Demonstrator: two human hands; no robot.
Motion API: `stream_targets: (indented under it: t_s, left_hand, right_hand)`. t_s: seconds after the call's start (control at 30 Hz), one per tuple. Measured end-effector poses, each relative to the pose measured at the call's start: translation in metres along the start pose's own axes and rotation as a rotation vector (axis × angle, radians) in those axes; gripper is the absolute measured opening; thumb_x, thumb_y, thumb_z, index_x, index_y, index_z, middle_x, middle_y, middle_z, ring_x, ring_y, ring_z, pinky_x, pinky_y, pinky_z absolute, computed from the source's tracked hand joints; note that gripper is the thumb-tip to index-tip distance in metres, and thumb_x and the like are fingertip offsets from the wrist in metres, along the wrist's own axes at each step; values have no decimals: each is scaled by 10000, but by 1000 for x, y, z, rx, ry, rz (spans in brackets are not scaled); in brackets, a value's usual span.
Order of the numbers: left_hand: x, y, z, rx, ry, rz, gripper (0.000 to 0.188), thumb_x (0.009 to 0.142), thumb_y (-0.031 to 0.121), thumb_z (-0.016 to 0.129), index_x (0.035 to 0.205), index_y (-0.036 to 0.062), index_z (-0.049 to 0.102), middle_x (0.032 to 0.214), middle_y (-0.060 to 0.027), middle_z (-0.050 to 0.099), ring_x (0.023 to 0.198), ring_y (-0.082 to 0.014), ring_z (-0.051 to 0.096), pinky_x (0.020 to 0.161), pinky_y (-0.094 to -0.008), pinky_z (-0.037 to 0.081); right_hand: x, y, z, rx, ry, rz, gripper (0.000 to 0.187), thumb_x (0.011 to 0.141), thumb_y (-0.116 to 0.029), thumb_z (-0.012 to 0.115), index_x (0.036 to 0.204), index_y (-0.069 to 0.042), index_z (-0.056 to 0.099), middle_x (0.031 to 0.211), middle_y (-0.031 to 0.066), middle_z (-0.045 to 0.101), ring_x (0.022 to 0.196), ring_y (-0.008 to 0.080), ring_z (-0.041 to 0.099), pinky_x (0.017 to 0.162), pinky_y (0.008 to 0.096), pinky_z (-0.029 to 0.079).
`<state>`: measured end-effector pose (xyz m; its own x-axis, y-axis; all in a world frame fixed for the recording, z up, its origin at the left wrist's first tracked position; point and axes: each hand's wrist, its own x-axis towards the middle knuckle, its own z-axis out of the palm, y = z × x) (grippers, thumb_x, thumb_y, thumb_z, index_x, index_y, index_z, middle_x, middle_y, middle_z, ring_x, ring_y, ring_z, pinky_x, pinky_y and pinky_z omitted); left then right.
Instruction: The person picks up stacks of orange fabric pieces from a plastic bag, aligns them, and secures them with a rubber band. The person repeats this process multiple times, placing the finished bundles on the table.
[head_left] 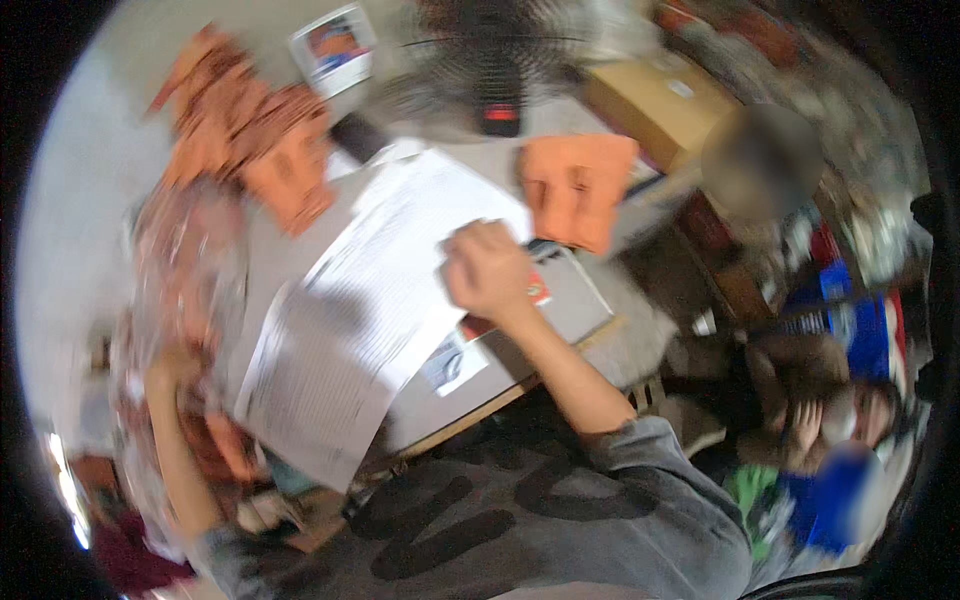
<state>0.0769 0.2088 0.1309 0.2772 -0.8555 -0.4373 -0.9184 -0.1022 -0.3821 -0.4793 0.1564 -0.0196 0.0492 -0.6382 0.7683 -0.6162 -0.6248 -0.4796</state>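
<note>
At the left edge of the table, my left hand [172, 370] is closed at a clear plastic bag [190, 250] with orange cloth showing through it. Motion blurs its fingers. My right hand [487, 272] is curled over large white printed sheets [400, 220] near the middle of the table. Whatever its fingers hold, if anything, is hidden. The near end of the sheets bends over the table's front edge. Just beyond my right hand lies a folded orange cloth piece [580, 190]. More orange cloth [245, 130] is heaped at the far left, above the bag.
A fan [490, 50] stands at the back, with a cardboard box [660, 105] to its right. Small printed cards [455, 365] lie by the front edge. A white framed picture [335, 50] is at the far left. Another person [790, 410] sits at the right among piled goods.
</note>
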Motion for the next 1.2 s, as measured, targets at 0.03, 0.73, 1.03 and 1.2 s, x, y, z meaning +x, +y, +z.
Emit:
stream_targets:
  t_s: [0.03,0.73,1.03,1.2]
  left_hand:
    - [-6,-6,9,-67,169,-104,310,961,247,595,1094,-6,715,1103,-287,748,1006,-451,727,858,-515,574]
    - [88,53,10,-576,872,-139,460,987,285,588,1350,3,575,1258,-277,678,1164,-481,640,986,-535,509]
    - [24,107,48,-1060,791,146,486,1020,304,569,1401,5,537,1311,-238,654,1196,-428,635,1014,-503,511]
    - [-7,164,36,-1451,634,271,501,1038,315,559,1429,6,516,1341,-217,641,1215,-398,631,1030,-486,513]
  right_hand:
    - [2,-2,0,0,29,-28,89,768,-137,662,822,-66,662,845,137,635,794,356,598,702,474,507]
    - [1,-8,-1,-86,134,-24,56,756,-110,666,770,-81,620,799,103,600,752,325,598,653,443,517]
    - [-4,3,3,-87,125,-67,118,730,-155,664,803,-77,614,824,115,582,773,330,591,642,462,514]
    - [-7,1,2,-47,119,-50,108,747,-145,665,759,-68,591,822,116,576,801,332,591,634,470,524]
